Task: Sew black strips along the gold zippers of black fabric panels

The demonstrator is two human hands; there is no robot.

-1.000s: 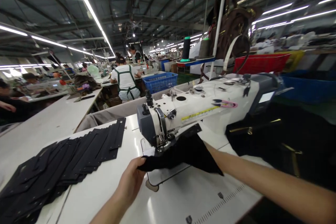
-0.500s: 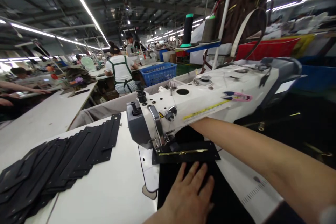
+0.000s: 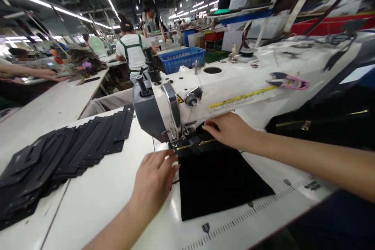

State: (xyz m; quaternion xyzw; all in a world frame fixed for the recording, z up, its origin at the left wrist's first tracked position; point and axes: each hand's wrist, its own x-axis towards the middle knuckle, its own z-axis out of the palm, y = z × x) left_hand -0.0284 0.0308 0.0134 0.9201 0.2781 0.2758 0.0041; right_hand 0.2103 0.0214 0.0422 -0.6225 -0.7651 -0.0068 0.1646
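Observation:
A black fabric piece (image 3: 216,181) lies on the sewing machine's bed, with a gold zipper (image 3: 207,141) running across its far end under the presser foot. My left hand (image 3: 155,174) is at the left edge of the piece beside the foot, its fingers bent together over the edge. Beneath the arm of the white sewing machine (image 3: 187,97), my right hand (image 3: 231,131) pinches black material just behind the zipper, thumb and fingers closed. The exact grip of both hands is partly hidden.
Black slotted panels (image 3: 73,148) lie fanned out on the table's left. Pink-handled thread snips (image 3: 288,81) rest on the machine arm. More black material with a zipper (image 3: 306,124) lies at right. A blue basket (image 3: 181,60) and co-workers are beyond.
My left hand has gone from lying flat on the fabric to its left edge near the foot. My right hand has come into sight from behind the machine arm. The view has shifted closer.

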